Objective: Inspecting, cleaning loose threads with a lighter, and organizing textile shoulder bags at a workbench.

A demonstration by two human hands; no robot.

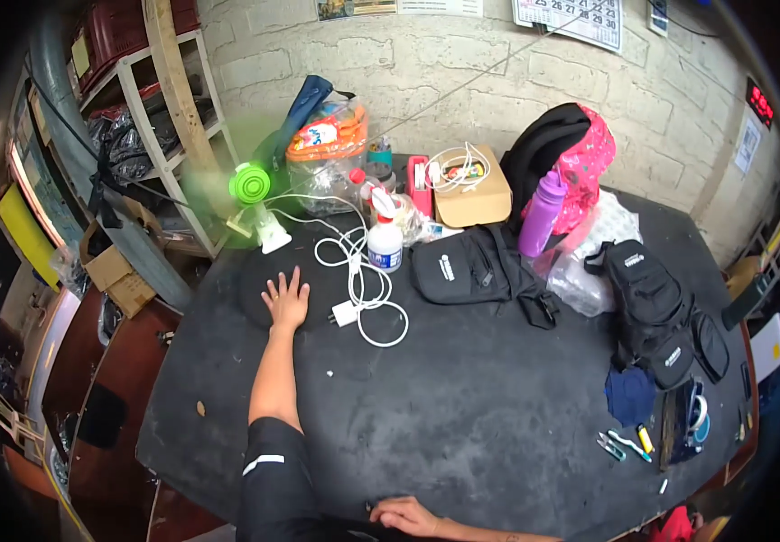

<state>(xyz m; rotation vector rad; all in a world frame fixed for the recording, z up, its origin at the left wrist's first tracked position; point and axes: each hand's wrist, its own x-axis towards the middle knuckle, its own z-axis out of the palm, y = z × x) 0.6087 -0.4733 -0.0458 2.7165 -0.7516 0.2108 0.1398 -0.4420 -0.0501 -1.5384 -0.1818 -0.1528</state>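
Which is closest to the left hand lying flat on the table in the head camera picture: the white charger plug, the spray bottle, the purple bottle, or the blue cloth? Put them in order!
From the left hand:
1. White charger plug, just to its right.
2. Spray bottle, farther right and toward the wall.
3. Purple bottle, by the pink backpack.
4. Blue cloth, far right, near the table's front edge.

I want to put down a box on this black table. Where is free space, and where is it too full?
The widest bare patch of the black table lies between the left hand, the right hand and the blue cloth. The back is crowded: green fan, white cable, spray bottle, black pouch, cardboard box, backpack.
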